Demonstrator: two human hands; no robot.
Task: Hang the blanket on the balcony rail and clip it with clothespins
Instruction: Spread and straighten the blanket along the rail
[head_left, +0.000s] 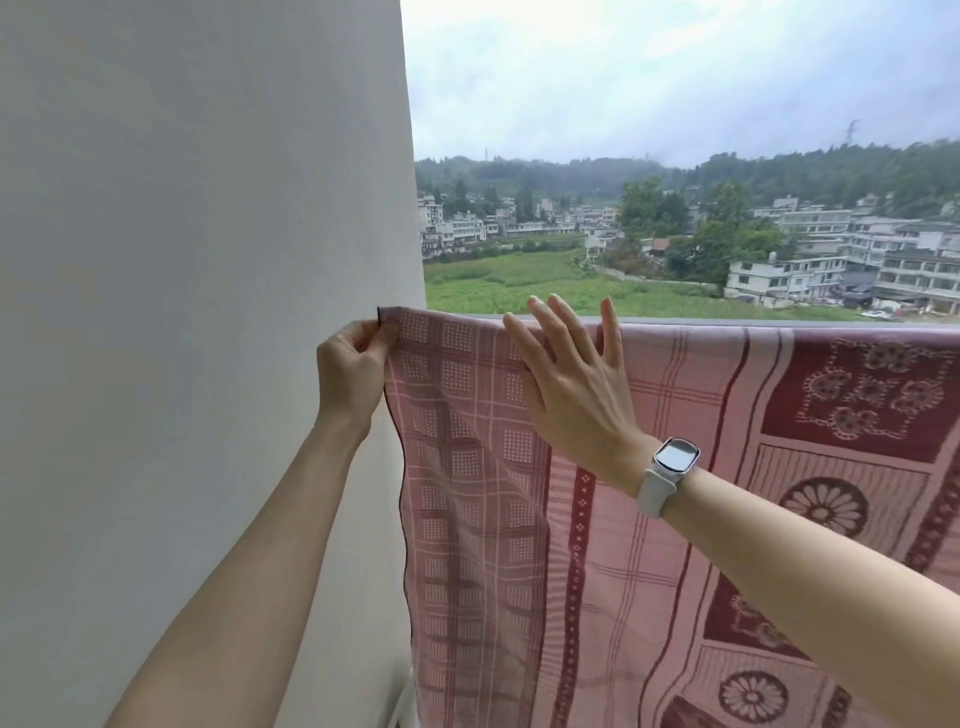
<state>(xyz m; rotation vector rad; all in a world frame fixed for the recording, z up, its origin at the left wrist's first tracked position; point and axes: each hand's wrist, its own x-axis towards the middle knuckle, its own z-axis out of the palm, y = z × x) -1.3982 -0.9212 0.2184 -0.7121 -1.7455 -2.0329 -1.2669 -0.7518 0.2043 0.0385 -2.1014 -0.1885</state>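
Observation:
A pink and dark red patterned blanket (727, 426) hangs draped over the grey balcony rail (779, 320), covering most of it. My left hand (350, 371) pinches the blanket's upper left corner next to the wall. My right hand (576, 384), with a white watch on its wrist, lies flat with straight fingers on the blanket at the top of the rail. No clothespins are in view.
A white wall (208, 312) rises close on the left, touching the blanket's edge. Beyond the rail lie green fields, houses and wooded hills under a cloudy sky.

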